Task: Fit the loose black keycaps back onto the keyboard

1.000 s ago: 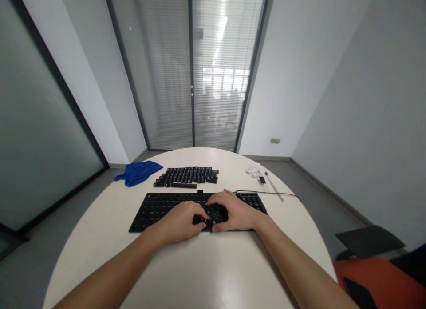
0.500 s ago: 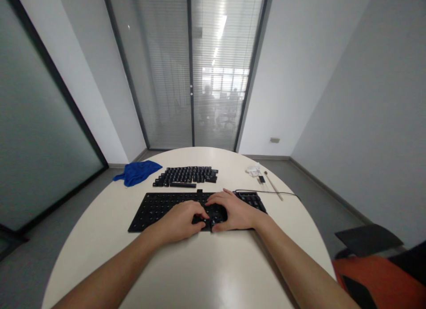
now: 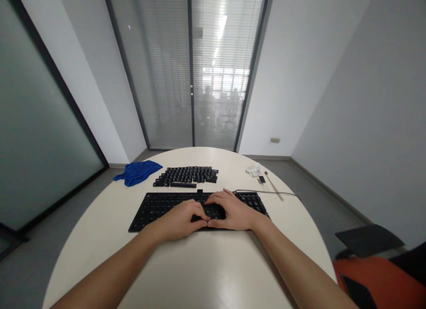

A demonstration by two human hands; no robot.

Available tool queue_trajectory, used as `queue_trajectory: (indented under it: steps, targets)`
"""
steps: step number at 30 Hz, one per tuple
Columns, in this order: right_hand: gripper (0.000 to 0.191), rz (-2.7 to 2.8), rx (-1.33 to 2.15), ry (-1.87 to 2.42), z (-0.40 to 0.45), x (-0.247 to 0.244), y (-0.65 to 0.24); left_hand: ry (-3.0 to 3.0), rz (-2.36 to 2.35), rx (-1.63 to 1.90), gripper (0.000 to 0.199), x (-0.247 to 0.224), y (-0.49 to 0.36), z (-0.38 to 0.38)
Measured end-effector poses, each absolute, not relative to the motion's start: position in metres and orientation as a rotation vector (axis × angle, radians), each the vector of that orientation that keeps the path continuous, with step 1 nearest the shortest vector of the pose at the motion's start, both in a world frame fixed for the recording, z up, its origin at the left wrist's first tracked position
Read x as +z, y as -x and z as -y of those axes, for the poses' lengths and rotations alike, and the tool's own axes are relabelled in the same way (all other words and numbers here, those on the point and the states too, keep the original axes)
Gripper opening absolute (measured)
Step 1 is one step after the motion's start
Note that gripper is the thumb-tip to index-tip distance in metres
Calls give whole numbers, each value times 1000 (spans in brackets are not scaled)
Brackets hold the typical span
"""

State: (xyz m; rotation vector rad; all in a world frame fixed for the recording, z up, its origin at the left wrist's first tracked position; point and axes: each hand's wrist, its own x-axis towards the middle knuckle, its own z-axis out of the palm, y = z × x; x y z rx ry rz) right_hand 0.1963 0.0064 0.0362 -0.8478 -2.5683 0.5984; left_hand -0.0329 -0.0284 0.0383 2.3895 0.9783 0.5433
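A black keyboard [image 3: 151, 209] lies on the table under both hands; keycaps are off its left and middle parts, while those on the right end are in place. My left hand [image 3: 181, 218] rests over the lower middle of the board, thumb and forefinger pinched together. Anything between those fingertips is too small to make out. My right hand [image 3: 234, 211] arches over the keys to the right, thumb and fingers apart, its thumb tip meeting the left fingertips. Behind the board, loose black keycaps [image 3: 191, 173] lie in rows, with the long space bar [image 3: 183, 185] in front.
A blue cloth [image 3: 138, 172] lies at the back left of the round white table [image 3: 199, 273]. At the back right are a white crumpled item [image 3: 253, 170], a small black piece [image 3: 262, 179] and a thin brush-like stick [image 3: 274, 186]. A cable [image 3: 266, 192] crosses there. An orange chair [image 3: 376, 278] stands right.
My right thumb has moved left and now meets the left fingertips, closing the small gap between the hands. The keyboard and loose keycaps have stayed put.
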Motion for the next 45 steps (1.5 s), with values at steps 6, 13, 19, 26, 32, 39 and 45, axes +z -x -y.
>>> queue_trajectory:
  steps: [6, 13, 19, 26, 32, 39, 45]
  targets:
    - [56, 2552, 581, 875, -6, 33, -194, -2261, -1061, 629, 15, 29, 33, 22]
    - [56, 2561, 604, 890, -7, 33, -194, -2273, -1243, 806, 17, 10, 31, 20]
    - [67, 2546, 624, 913, -7, 33, -192, -2260, -1349, 764, 31, 3, 34, 17]
    - [68, 2508, 692, 1059, 0, 40, -186, -2279, -1376, 691, 35, 6, 33, 17]
    - [63, 2514, 626, 1059, 3, 36, -184, -2350, -1367, 633, 36, 9, 34, 18]
    - [64, 2548, 592, 1048, 1, 33, -187, -2449, -1437, 744, 32, 11, 33, 19]
    - [65, 2615, 603, 1055, -3, 42, -200, -2542, -1504, 895, 30, 1, 37, -2]
